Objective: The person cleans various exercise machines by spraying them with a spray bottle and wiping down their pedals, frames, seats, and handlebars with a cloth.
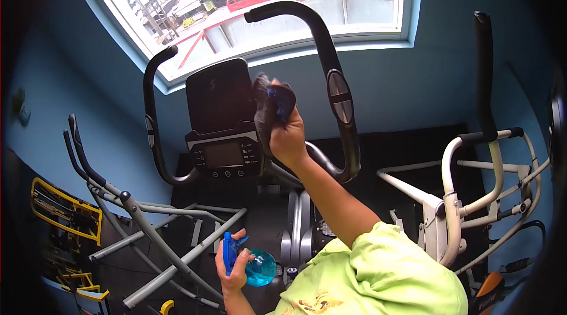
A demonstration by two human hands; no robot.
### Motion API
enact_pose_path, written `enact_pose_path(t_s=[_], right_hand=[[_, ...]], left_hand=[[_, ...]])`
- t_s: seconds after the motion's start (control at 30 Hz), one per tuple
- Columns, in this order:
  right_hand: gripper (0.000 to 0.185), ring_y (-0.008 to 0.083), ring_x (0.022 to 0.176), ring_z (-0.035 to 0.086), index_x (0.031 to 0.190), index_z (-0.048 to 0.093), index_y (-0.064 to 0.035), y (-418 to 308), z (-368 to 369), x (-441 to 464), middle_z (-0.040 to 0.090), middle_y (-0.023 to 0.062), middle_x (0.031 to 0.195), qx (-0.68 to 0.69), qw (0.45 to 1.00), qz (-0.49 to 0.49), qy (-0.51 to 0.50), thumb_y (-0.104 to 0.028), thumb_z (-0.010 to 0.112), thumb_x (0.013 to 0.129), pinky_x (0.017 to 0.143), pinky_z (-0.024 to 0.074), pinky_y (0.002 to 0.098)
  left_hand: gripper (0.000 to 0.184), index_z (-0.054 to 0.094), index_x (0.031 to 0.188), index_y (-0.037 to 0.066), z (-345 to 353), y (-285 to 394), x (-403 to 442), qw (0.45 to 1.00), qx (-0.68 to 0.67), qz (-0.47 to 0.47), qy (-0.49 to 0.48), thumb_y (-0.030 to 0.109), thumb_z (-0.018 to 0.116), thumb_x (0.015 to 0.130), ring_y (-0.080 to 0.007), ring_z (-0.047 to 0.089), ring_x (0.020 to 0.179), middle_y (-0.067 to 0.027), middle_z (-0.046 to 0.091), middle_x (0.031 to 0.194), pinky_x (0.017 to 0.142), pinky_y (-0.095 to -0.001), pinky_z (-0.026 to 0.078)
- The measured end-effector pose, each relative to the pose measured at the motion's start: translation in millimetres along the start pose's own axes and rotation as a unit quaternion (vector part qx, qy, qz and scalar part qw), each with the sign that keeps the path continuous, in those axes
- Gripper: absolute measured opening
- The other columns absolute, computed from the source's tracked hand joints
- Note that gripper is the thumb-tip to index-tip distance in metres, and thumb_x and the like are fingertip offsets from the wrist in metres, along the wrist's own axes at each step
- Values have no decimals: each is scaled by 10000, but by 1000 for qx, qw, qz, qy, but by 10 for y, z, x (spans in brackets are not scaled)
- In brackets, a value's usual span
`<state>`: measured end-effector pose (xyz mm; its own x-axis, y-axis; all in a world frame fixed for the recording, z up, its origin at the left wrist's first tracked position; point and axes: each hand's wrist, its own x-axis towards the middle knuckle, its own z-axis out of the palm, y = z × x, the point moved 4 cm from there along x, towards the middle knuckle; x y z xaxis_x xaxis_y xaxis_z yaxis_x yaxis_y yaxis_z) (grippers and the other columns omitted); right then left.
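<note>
My left hand [234,269] is closed round the neck of a spray bottle [261,269] with a blue trigger head and clear blue liquid inside. It is low in the view, in front of my body. My raised right hand [288,139] grips a dark, bunched cloth [266,115], with a bit of blue showing in it. The cloth is beside the right edge of the elliptical trainer's console [223,154]; whether they touch I cannot tell. Above the buttons and small screen stands a black panel [217,95] with a red mark.
Curved black handlebars [328,49] rise on both sides of the console. A window [295,25] is behind them. Grey metal frames [159,244] stand at left, near a yellow rack [65,209]. At right is a white exercise machine [452,209] with a tall black handle [483,79].
</note>
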<state>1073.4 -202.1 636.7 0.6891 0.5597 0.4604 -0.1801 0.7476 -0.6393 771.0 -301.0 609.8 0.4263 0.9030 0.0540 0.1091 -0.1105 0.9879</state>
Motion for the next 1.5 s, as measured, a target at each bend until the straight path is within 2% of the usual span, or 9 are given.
enact_pose_path(t_s=[0.5, 0.7, 0.83, 1.03, 1.1, 1.13, 1.2, 1.37, 1.5], right_hand=[[323, 178, 982, 651, 1071, 612, 20, -92, -121, -686, 674, 89, 1058, -125, 992, -13, -24, 138, 457, 814, 910, 480, 285], [230, 266, 836, 657, 910, 656, 2, -136, -163, -1294, 674, 115, 933, -366, 884, -246, -155, 119, 510, 777, 850, 497, 308], [170, 255, 906, 638, 905, 644, -14, -297, -401, -943, 663, 98, 938, -287, 951, -64, 94, 88, 560, 798, 907, 480, 316], [154, 181, 968, 586, 1015, 625, 17, -393, -163, 114, 640, 99, 1012, -281, 929, -212, 117, 3, 549, 882, 846, 473, 302], [144, 162, 870, 589, 989, 646, -11, -420, 273, 333, 638, 73, 923, -116, 979, 107, 128, -103, 579, 901, 776, 473, 294], [154, 162, 811, 592, 944, 660, -17, -427, 396, 448, 632, 57, 858, -187, 972, 104, 97, -144, 588, 895, 742, 473, 297], [216, 186, 671, 607, 824, 678, 6, -490, 554, 697, 630, 53, 706, -321, 944, 69, 37, -201, 618, 836, 675, 486, 325], [320, 329, 934, 678, 1002, 701, -13, -614, 963, 1369, 707, 171, 1011, -530, 838, -43, -126, -220, 642, 767, 850, 519, 378], [349, 277, 1257, 501, 1120, 712, -180, -486, 1479, 1100, 575, 93, 1337, -696, 563, -222, -387, -243, 713, 777, 1088, 336, 436]], left_hand=[[427, 518, 1226, -39, 38, -90, 170, 1000, -17, -6, -25, 106, 613, 837, -124, 629, 770, -218, 578, 1272, 742, -266, 543], [431, 519, 1231, -42, 53, -200, 220, 999, -33, -17, -26, 94, 615, 833, -122, 635, 768, -215, 585, 1271, 720, -268, 560], [420, 547, 1196, -53, 9, -212, 249, 998, -54, -17, -4, 102, 642, 818, -83, 615, 732, -183, 607, 1249, 693, -257, 571], [417, 546, 1204, -27, -29, -179, 278, 998, -53, -8, -11, 88, 635, 814, -112, 644, 789, -197, 593, 1271, 708, -270, 571], [418, 550, 1200, -26, -34, -158, 276, 998, -62, -7, -15, 90, 639, 808, -105, 642, 782, -195, 603, 1258, 709, -269, 571], [416, 559, 1197, -26, -43, -140, 266, 997, -74, -2, -10, 97, 643, 809, -100, 640, 777, -184, 615, 1244, 706, -267, 570], [413, 564, 1195, -27, -129, -176, 235, 998, -70, 10, 1, 96, 644, 808, -98, 640, 783, -175, 618, 1242, 706, -266, 569], [402, 578, 1194, -22, -313, -261, 124, 995, -92, -1, 41, 85, 644, 812, -90, 635, 791, -144, 629, 1235, 703, -261, 566], [380, 581, 1189, -7, -360, -314, 106, 997, -65, 19, 32, 75, 640, 823, -90, 632, 791, -129, 632, 1230, 718, -264, 559]])
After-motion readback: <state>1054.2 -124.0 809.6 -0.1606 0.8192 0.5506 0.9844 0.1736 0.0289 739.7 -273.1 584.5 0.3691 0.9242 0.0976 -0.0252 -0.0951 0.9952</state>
